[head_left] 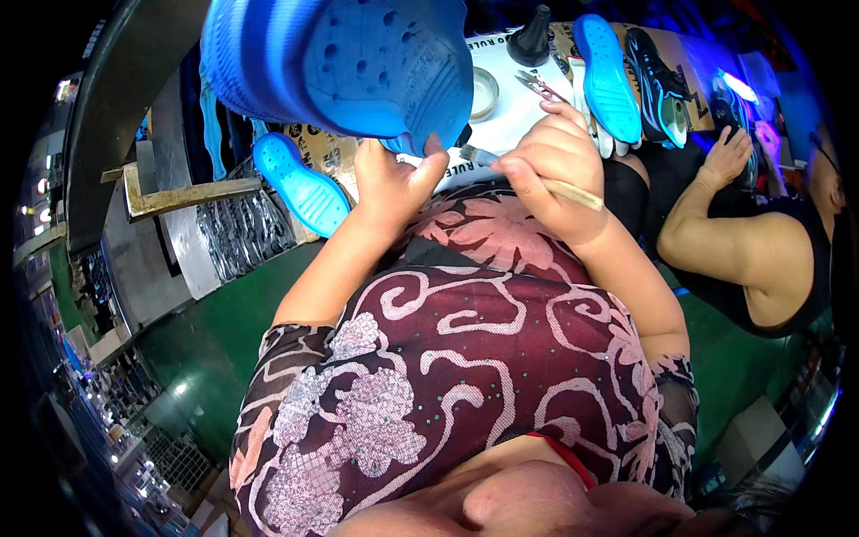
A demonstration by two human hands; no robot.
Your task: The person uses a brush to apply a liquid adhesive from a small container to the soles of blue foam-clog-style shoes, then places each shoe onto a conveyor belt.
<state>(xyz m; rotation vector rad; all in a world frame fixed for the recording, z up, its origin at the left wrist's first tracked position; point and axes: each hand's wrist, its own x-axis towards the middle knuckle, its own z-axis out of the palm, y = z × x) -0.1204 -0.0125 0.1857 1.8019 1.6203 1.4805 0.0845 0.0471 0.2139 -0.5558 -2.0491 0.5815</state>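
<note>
Two hands work close together in the head view, just above my patterned maroon blouse (pixel 465 358). My left hand (pixel 394 179) is closed around the heel end of a blue shoe (pixel 340 63), thumb and fingers pinching the edge of its dotted sole, which faces up toward the camera at the top of the picture. My right hand (pixel 550 152) is curled tight around a small brush with a pale wooden handle (pixel 573 192); the handle sticks out to the right of the fist and the metal ferrule end points left, just beside the shoe's heel. I cannot tell whether the tip touches the sole. On the white worktable (pixel 510 98) behind sit a round shallow tin (pixel 484 92), a dark cone-shaped nozzle (pixel 532 38) and a pair of pliers (pixel 540 86). A loose blue sole (pixel 300 183) lies to the left, another blue sole (pixel 606 76) to the right, next to a black-and-blue shoe upper (pixel 658 85). A co-worker's hand (pixel 727 154) rests at the right edge, well apart from mine.
</note>
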